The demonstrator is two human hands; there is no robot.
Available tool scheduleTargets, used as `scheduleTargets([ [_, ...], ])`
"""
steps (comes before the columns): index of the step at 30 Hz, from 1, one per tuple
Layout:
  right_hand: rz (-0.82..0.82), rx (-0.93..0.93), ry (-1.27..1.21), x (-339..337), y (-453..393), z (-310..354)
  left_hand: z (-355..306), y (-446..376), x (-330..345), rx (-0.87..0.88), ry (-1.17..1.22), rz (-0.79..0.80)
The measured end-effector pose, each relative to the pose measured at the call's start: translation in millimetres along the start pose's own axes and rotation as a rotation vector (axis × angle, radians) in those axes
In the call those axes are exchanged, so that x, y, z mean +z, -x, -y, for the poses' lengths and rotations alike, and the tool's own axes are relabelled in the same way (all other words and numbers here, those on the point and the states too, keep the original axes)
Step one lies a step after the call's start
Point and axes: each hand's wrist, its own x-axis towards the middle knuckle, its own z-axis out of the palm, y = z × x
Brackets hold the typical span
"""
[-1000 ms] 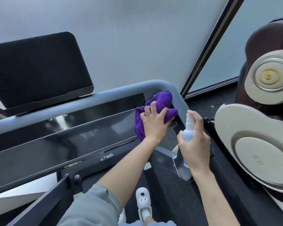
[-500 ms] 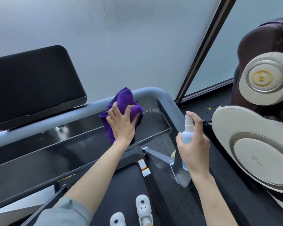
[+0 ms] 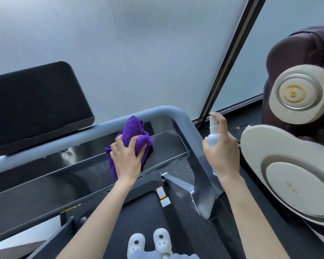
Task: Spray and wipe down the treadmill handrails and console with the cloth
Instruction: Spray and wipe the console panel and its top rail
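My left hand [image 3: 126,158] presses a bunched purple cloth [image 3: 134,130] onto the glossy black console [image 3: 64,172] of the treadmill, just below the grey handrail [image 3: 94,130]. Its fingers curl over the cloth's top. My right hand [image 3: 222,153] holds a small white spray bottle [image 3: 213,135] upright beside the right bend of the handrail [image 3: 187,124], with the index finger on the nozzle top. Most of the bottle's body is hidden by my fingers.
A black tablet-like screen [image 3: 32,103] stands behind the rail at the left. A massage chair [image 3: 295,165] with cream panels fills the right side. A frosted glass wall [image 3: 138,53] is ahead. My feet in white shoes [image 3: 150,243] stand on the treadmill belt [image 3: 135,214].
My left hand slid the cloth leftward from the right corner of the handrail to the middle-right of the console. The right hand kept the bottle in about the same place.
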Motion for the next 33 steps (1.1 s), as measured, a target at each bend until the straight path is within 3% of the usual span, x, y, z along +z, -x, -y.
scheduleTargets([
  [10,-0.029,0.03,0.094,23.8,-13.4,13.0,8.6,2.4,-4.0,0.014,0.022,0.012],
  [14,-0.144,0.073,-0.02,27.0,-15.3,16.4,10.7,1.4,-3.5,0.019,0.026,0.04],
  [19,-0.21,0.086,0.046,20.2,-11.8,10.7,10.1,1.4,-2.0,0.027,0.035,0.017],
  [26,-0.124,0.13,0.177,1.4,38.0,-0.2,10.2,2.4,0.2,0.027,0.045,0.007],
  [33,-0.263,0.193,0.042,0.5,66.3,-1.9,11.1,2.1,0.5,0.029,0.069,0.015],
])
